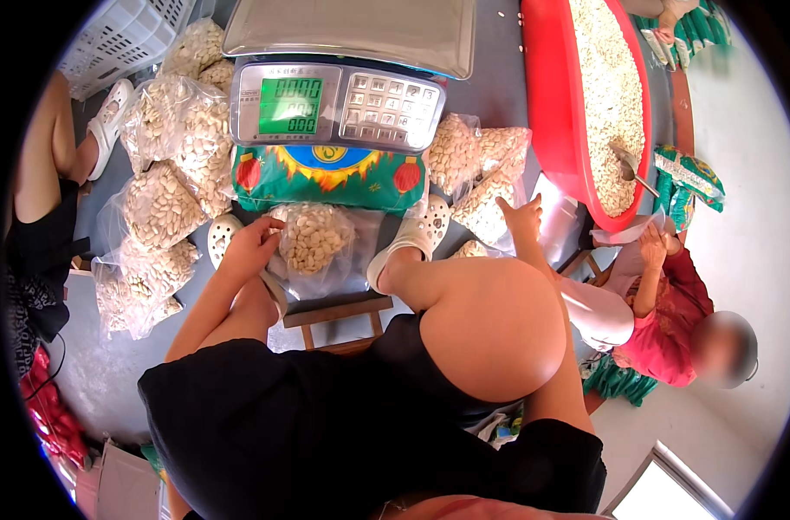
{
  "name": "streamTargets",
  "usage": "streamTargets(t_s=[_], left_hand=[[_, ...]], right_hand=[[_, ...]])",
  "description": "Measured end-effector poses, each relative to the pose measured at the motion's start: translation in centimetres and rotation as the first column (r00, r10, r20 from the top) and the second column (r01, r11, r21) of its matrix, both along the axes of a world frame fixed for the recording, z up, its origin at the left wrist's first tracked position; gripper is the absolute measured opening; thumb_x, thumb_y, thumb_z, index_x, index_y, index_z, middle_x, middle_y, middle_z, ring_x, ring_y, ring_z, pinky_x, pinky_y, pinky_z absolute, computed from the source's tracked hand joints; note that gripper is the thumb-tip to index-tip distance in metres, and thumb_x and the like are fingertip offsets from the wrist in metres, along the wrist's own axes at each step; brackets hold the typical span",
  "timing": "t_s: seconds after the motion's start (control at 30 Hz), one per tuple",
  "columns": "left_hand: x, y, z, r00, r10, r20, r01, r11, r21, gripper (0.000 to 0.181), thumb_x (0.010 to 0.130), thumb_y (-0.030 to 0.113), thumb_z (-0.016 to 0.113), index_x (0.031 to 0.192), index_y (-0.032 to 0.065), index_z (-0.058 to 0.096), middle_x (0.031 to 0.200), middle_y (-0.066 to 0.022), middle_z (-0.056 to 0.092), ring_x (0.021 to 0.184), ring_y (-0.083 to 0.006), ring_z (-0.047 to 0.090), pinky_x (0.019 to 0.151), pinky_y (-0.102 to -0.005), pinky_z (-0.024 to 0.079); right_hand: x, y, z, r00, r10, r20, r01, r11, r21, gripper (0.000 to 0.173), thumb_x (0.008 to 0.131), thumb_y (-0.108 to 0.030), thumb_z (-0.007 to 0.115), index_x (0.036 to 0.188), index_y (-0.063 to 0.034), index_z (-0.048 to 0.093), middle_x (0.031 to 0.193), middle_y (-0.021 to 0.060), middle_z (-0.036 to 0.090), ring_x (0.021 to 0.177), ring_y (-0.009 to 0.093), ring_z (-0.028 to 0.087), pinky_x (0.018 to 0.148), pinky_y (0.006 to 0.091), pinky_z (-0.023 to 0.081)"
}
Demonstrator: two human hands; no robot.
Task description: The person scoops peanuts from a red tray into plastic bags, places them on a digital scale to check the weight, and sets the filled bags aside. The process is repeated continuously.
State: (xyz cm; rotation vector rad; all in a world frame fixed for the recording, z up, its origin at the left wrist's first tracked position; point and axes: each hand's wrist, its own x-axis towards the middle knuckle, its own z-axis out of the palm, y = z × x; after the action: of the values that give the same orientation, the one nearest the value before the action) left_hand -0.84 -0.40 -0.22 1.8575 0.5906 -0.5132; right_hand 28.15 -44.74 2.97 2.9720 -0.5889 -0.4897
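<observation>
My left hand [249, 247] touches or hovers at the left edge of a clear plastic bag of pale beans or seeds [312, 239]; whether its fingers grip the film is unclear. That bag stands on the floor between my clog-shod feet, before a green printed sack [330, 179]. On the sack's far side is a digital scale [340, 104] with a green lit display and a bare metal pan [349, 29]. My right hand [523, 218] is held out with fingers spread, holding nothing, beside more filled clear bags [489, 208] to the right of the scale.
Filled clear bags [164, 205] crowd the left side, below a white plastic basket [125, 42]. At right stands a red tub [554, 110] of pale seeds with a metal scoop [625, 162]. A co-worker in red [668, 325] sits near it; another person's legs [44, 149] are at left.
</observation>
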Motion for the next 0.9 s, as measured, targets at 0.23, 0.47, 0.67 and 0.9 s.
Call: streamTargets(t_s=[0.23,0.47,0.67,0.9], left_hand=[[1.0,-0.5,0.9,0.991,-0.130,-0.043,0.133,0.989,0.068,0.024,0.087,0.021,0.059,0.109,0.0119,0.064,0.061,-0.0065,0.054,0.057,-0.0189,0.054,0.056,-0.0338,0.043],[0.8,-0.4,1.1,0.993,-0.109,-0.054,0.114,0.989,0.091,0.026,0.087,0.023,0.057,0.109,0.0125,0.064,0.073,-0.0109,0.063,0.068,-0.0270,0.062,0.063,-0.0393,0.048],[0.7,-0.6,0.7,0.984,-0.175,0.013,0.173,0.980,0.100,0.030,0.087,0.027,0.053,0.112,0.0141,0.062,0.092,-0.0132,0.069,0.087,-0.0326,0.065,0.073,-0.0427,0.051],[0.5,0.3,0.6,0.992,-0.118,0.054,0.115,0.992,0.041,0.030,0.087,0.025,0.054,0.113,0.0145,0.063,0.088,-0.0124,0.068,0.083,-0.0308,0.065,0.073,-0.0406,0.050]], right_hand=[[0.6,-7.4,-8.0,0.982,0.137,0.130,-0.160,0.970,0.184,0.032,0.090,-0.029,0.053,0.109,-0.0036,0.049,0.096,0.0301,0.063,0.093,0.049,0.060,0.081,0.0522,0.048],[-0.7,-6.7,0.4,0.955,0.217,0.201,-0.285,0.855,0.434,0.016,0.089,-0.020,0.054,0.090,-0.0043,0.054,0.079,0.0217,0.061,0.076,0.038,0.061,0.068,0.0448,0.047],[1.4,1.4,16.4,0.939,-0.078,0.335,-0.290,0.348,0.892,0.003,0.094,-0.012,0.056,0.094,-0.0102,0.058,0.076,-0.0049,0.052,0.062,0.004,0.044,0.053,0.0189,0.034],[6.5,18.5,27.6,0.815,-0.072,0.575,-0.557,0.174,0.812,0.013,0.097,-0.019,0.053,0.102,-0.0077,0.055,0.082,-0.0024,0.053,0.071,0.007,0.053,0.057,0.0240,0.045]])
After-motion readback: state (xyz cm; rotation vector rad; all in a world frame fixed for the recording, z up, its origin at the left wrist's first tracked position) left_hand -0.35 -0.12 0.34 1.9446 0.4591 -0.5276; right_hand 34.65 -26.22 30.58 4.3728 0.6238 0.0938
